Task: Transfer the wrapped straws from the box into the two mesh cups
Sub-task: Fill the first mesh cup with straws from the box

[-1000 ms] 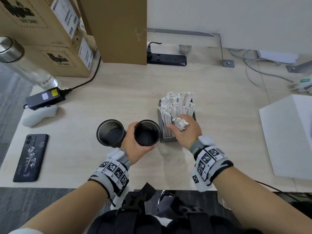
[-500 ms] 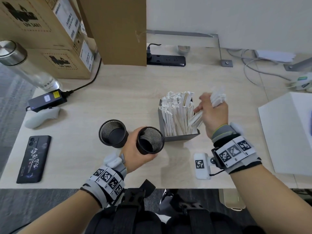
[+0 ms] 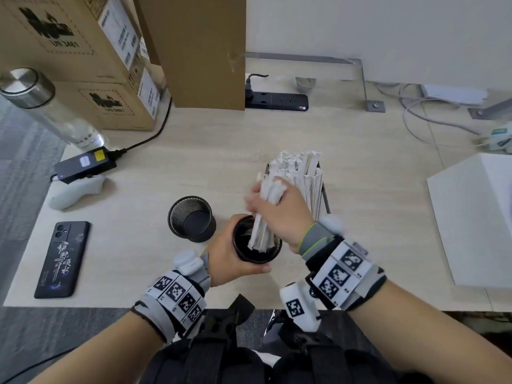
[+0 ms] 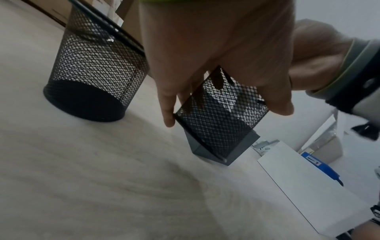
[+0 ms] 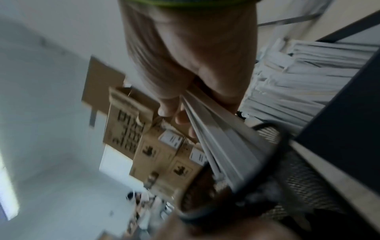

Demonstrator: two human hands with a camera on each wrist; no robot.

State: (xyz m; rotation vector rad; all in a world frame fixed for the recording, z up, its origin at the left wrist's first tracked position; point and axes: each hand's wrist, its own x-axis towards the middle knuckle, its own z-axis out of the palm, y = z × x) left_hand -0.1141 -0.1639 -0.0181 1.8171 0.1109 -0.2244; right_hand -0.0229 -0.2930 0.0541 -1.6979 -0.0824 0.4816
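At frame center, the right hand [image 3: 279,214] is clutching a bundle of wrapped straws [image 3: 263,228] in curled fingers, their lower ends inside the mesh cup [image 3: 257,245] the left hand [image 3: 230,256] is gripping; the box [image 3: 299,181] is standing just behind.

1. The right hand [image 3: 279,214] covers the near wall of the box [image 3: 323,189]
2. The bundle of straws [image 5: 222,142] in the held cup [image 3: 256,254] is motion-blurred
3. The cup's base, behind the left hand [image 3: 230,259], stays unseen
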